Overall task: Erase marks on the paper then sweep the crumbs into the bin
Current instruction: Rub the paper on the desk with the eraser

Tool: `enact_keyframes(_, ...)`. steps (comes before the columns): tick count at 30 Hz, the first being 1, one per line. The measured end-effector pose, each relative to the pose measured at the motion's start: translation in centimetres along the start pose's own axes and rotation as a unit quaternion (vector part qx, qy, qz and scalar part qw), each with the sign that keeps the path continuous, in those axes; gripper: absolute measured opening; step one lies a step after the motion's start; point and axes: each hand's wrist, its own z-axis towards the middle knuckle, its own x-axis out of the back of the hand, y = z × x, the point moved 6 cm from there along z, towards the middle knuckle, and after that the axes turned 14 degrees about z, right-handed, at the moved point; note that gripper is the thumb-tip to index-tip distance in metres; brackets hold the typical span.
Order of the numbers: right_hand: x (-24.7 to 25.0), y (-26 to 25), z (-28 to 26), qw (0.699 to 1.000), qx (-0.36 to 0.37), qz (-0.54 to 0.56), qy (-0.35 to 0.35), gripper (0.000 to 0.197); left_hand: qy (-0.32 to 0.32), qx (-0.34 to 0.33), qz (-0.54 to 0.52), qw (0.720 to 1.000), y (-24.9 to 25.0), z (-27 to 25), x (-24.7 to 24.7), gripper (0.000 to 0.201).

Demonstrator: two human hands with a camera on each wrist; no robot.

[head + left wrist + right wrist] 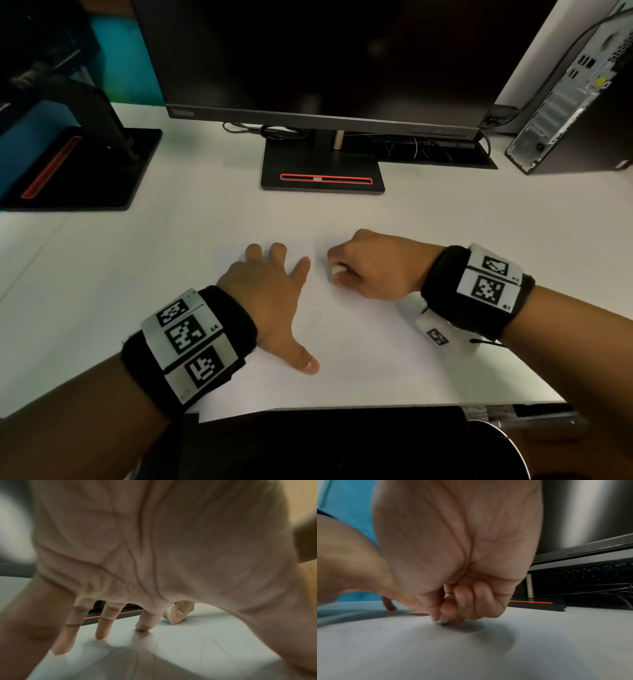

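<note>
The eraser (170, 615) is hiding mostly inside the right hand (373, 270); pencil marks (313, 320) at the paper's (376, 359) centre are reading too faint; the monitor (325, 51) is running off at twelve o'clock.

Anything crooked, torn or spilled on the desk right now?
Nothing stands out. The paper lies flat on the desk, pinned by the left hand, with the right hand rubbing the eraser on it. Faint pencil marks remain; no crumbs are visible.
</note>
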Motion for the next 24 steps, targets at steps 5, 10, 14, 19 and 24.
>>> enact_keyframes(5, -2.4, -2.2, -1.1, 0.995, 0.048, 0.042, -0.076, 0.02, 0.007, -0.001, 0.007, 1.0, 0.1, -0.1, -0.1, 0.148)
enact_keyframes(10, -0.9, -0.7, -0.4, 1.0, 0.005, -0.004, -0.013, 0.025, 0.007, 0.002, 0.002, 1.0, 0.1, 0.0, -0.1, 0.149)
enact_keyframes(14, -3.0, -2.9, -1.7, 0.994, 0.053, 0.052, -0.073, 0.019, 0.008, 0.001, -0.002, 1.0, 0.2, 0.0, -0.2, 0.149)
enact_keyframes(19, -1.1, -0.9, -0.9, 1.0, 0.016, 0.014, -0.006, 0.021, 0.006, 0.001, -0.005, 1.0, 0.5, -0.2, -0.3, 0.145)
enact_keyframes(24, -3.6, -3.6, -2.3, 0.993, 0.07, 0.063, -0.074, 0.018, 0.01, -0.006, -0.02, 1.0, 0.6, -0.5, -0.6, 0.14)
